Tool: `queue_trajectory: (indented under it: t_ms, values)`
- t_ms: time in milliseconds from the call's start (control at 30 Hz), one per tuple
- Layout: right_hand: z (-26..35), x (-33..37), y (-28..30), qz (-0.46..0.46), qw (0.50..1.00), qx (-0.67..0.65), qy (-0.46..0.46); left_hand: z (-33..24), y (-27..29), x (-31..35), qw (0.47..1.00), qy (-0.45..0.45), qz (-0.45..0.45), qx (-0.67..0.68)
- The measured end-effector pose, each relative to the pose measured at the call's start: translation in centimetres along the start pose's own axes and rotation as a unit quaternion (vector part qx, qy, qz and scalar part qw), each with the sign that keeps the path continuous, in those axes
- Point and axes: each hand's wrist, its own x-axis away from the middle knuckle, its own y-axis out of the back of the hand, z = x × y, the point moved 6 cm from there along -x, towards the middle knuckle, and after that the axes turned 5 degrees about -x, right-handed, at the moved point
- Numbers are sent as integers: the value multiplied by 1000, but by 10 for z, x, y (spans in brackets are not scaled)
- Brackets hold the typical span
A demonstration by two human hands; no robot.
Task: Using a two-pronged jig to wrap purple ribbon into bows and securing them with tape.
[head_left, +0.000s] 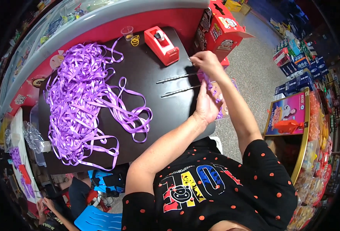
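Note:
At the table's right edge, my left hand (pixel 206 106) is turned palm up, its fingers closed on a bunched purple ribbon (pixel 205 79). Just beyond it, my right hand (pixel 209 63) is in a pinch over the table edge; what lies between its fingertips is too small to make out. Two thin metal rods (pixel 177 79) stick out leftward over the dark table from beside the ribbon, roughly parallel, and their right ends are hidden near my hands. A large tangled heap of purple ribbon (pixel 77 100) covers the left of the table, with loose loops trailing toward the middle.
A red tape dispenser (pixel 162 46), a clear cup (pixel 127 32) and yellow rubber bands (pixel 135 40) are at the table's far side. Past the corner stands a red box (pixel 222 32). A cardboard box with purple pieces (pixel 220 100) is below my hands. Another person's hands (pixel 43 204) show lower left.

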Motion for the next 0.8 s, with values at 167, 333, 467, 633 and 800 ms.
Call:
queue_trajectory:
  t_ms: [167, 333, 467, 633, 800]
  values:
    - [-42, 73, 46, 69, 970, -194, -131, 7, -8, 4, 982, -65, -129, -122]
    - [-59, 109, 57, 71, 977, -159, -120, 3, -13, 6, 969, -67, -135, -195]
    - [-50, 123, 55, 70, 981, -145, -106, 7, -1, 7, 967, -46, -165, -188]
    - [-34, 129, 58, 74, 983, -127, -107, 8, -2, 9, 963, -54, -180, -191]
    - [-44, 140, 61, 65, 972, -143, -176, 8, -3, 8, 957, -62, -169, -227]
